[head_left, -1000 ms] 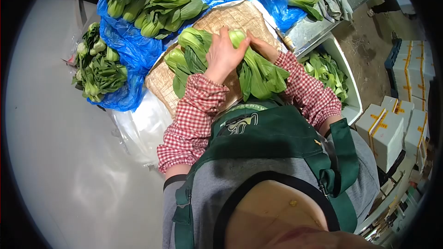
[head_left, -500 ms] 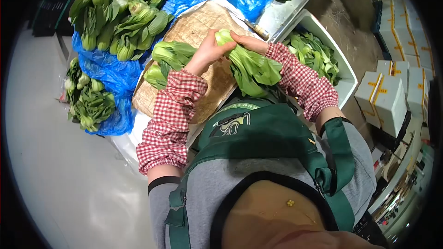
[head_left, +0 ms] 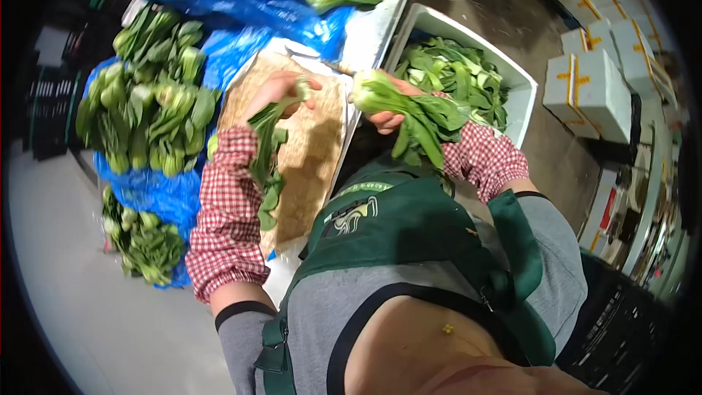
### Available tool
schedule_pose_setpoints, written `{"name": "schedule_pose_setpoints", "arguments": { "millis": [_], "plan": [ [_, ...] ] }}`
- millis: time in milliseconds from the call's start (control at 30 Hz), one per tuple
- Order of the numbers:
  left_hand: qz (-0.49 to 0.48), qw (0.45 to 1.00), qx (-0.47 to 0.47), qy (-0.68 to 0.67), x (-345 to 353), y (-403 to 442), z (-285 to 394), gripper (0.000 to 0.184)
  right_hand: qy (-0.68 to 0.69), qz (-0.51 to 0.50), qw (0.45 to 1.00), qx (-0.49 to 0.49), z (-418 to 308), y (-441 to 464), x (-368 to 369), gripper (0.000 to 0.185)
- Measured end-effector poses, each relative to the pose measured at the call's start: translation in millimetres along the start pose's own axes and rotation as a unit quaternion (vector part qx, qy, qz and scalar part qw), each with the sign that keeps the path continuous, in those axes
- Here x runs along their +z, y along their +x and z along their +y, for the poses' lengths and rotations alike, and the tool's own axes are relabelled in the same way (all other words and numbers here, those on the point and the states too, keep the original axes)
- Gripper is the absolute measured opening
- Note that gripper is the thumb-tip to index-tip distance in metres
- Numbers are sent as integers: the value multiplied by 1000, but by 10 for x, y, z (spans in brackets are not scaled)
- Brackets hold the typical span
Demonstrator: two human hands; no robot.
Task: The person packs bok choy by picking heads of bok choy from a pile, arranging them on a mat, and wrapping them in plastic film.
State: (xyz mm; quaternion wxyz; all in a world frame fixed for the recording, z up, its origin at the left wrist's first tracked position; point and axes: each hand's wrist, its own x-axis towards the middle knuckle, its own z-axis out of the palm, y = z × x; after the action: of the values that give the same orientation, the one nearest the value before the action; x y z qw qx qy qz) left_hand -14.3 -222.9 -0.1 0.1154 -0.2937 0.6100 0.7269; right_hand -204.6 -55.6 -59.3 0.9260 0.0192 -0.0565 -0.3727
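Note:
My right hand [head_left: 387,118] is closed around a head of bok choy [head_left: 374,92], its pale base facing left and its leaves spreading over my sleeve. My left hand [head_left: 276,93] pinches loose bok choy leaves [head_left: 265,148] by their stalks, and they hang down past my wrist. Both hands are apart, above the right and middle parts of a brown cardboard-like sheet [head_left: 307,148]. Behind my left sleeve, a bit of another pale green bok choy [head_left: 213,147] shows; most of it is hidden.
Bok choy heads [head_left: 150,95] are piled on blue plastic [head_left: 150,194] at the left, with more at the back. A white bin [head_left: 528,113] of loose leaves [head_left: 457,77] stands to the right. Beyond it are taped white foam boxes [head_left: 585,95].
My hands were together on one bok choy head. They have separated: the left has moved left with loose leaves, while the right still holds the head. The view has shifted too.

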Motion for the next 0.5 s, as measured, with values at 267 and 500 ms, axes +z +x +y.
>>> {"name": "schedule_pose_setpoints", "arguments": {
  "millis": [267, 500],
  "plan": [
    [176, 966, 185, -34, 970, 801, 108, 47, -365, 288, 825, -322, -186, -837, 873, 51],
    [332, 836, 429, 81, 1114, 357, 344, 41, -481, 209, 801, -288, -233, -495, 823, 50]
  ]
}}
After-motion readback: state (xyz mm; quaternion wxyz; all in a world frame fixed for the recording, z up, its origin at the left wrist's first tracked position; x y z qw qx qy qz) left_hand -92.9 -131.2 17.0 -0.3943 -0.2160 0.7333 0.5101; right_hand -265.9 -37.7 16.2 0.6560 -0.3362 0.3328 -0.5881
